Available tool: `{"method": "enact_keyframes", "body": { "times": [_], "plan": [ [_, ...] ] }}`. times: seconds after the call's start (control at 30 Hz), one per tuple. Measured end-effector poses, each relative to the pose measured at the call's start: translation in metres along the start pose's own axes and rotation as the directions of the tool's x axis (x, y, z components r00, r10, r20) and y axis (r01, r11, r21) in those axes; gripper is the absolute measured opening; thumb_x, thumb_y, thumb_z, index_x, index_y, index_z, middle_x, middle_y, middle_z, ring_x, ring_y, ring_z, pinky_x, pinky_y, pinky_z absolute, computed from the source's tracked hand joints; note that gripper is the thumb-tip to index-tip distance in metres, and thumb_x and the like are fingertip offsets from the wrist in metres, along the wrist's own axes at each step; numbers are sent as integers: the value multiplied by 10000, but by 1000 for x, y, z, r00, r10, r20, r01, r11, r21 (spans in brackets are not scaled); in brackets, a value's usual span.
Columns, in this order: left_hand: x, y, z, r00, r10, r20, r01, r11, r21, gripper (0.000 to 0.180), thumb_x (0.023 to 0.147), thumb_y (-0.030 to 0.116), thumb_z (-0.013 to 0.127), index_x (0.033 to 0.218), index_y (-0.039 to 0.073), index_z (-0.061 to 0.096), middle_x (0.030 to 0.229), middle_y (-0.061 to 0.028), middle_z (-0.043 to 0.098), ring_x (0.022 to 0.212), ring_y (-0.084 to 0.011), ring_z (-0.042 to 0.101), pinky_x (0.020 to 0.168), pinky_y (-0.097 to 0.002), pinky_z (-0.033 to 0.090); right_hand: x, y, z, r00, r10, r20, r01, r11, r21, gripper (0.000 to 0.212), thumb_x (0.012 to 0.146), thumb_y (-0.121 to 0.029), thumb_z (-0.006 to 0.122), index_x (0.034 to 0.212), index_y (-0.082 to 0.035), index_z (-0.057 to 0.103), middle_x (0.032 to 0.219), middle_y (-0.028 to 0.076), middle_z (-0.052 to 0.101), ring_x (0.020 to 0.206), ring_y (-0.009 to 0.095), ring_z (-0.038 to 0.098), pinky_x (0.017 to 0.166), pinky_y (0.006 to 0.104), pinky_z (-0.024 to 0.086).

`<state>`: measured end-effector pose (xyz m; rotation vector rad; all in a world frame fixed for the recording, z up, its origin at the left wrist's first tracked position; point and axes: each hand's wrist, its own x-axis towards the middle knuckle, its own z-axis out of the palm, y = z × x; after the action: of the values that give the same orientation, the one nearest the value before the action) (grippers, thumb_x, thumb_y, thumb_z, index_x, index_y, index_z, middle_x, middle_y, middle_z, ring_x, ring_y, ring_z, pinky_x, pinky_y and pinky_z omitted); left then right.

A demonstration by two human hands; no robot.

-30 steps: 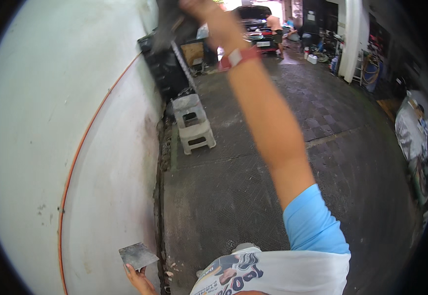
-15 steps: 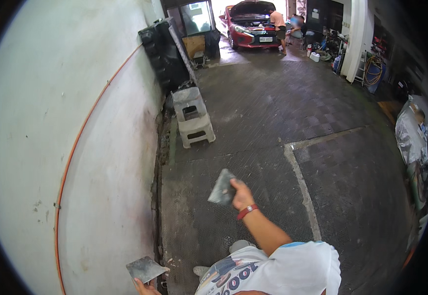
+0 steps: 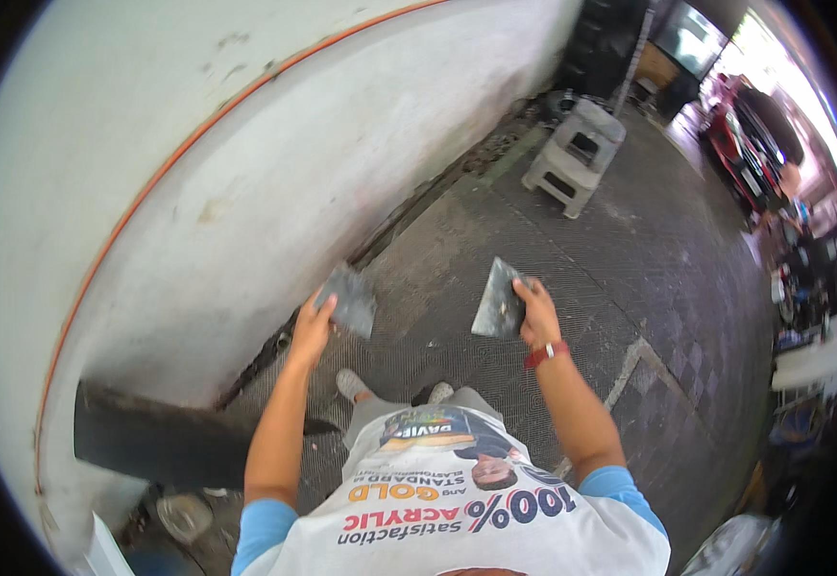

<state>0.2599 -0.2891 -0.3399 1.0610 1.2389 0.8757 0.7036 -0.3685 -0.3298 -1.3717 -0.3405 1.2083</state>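
Observation:
My left hand grips a flat, roughly square grey plate by one edge, its thumb resting on the face. A second flat grey plate, smeared and carrying a small pale spot, is held in my right hand, thumb on top and fingers tucked behind. The two plates are apart, both out in front of my body above the dark floor. I cannot make out exactly what kind of tool they are.
A white wall with an orange hose runs along my left. Beyond my hands stand stacked grey plastic stools. A dark curved panel lies near my left arm. Far right are a red car with its hood up and a person beside it.
The view has turned left, toward the wall. My left hand has come up from low by the wall with its plate, and both plates are now in front of me.

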Motion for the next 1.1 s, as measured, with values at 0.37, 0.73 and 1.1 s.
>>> {"method": "enact_keyframes", "body": {
  "times": [0.37,0.73,1.1],
  "plan": [
    [-58,67,-87,954,178,-242,-261,890,-374,610,1153,372,688,1604,-16,552,1356,-103,753,1164,-177,730,996,-377,587,-63,47,299,852,-272,448,302,953,5,353,1041,-76,824,1301,-12,594,1166,86,731,1009,152,715,833,349,636],
    [-85,97,-228,916,298,-267,-323,945,-54,638,1204,462,570,1580,-52,593,1308,-126,785,1201,-192,712,1097,-352,531,-67,16,420,836,-327,440,304,944,124,329,1047,-71,787,1308,-25,593,1142,94,713,979,169,709,829,345,633],
    [-69,317,-298,573,735,-363,-589,677,440,379,1188,324,634,1362,1,729,1053,-16,741,960,-84,616,894,-282,500,-117,-104,598,425,-562,709,501,799,333,395,1036,-186,854,1266,10,601,1110,68,698,993,127,660,863,298,580]
  ]
}}
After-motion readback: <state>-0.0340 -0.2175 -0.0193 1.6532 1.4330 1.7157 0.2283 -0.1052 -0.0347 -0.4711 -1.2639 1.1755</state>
